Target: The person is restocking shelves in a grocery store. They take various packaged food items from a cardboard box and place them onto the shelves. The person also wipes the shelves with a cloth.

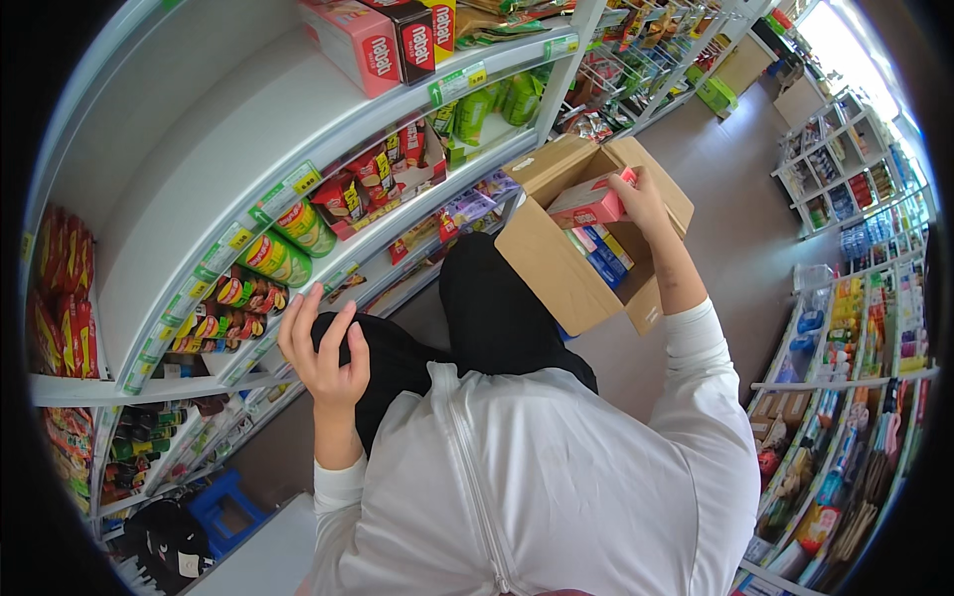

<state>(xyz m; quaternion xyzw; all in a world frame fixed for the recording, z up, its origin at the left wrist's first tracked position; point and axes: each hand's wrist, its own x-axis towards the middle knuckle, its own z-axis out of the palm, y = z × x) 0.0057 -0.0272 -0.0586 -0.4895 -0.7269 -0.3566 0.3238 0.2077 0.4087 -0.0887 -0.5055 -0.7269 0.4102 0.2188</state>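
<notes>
My right hand (637,197) grips one end of a pink wafer box (591,203) over the opening of a cardboard carton (555,276), whose flaps are spread. Blue, yellow and pink small boxes (605,257) lie inside the carton, below that pink box. Raised in front of the lower shelves, my left hand (328,350) holds nothing, its fingers apart. Pink, dark brown and yellow wafer boxes (365,56) stand side by side on the upper shelf.
Green canisters (287,249), red snack bags (373,175) and green bags (484,108) fill the shelf below. A blue plastic stool (227,514) stands at lower left. Stocked shelving (842,387) lines the right side, across the aisle floor (715,216).
</notes>
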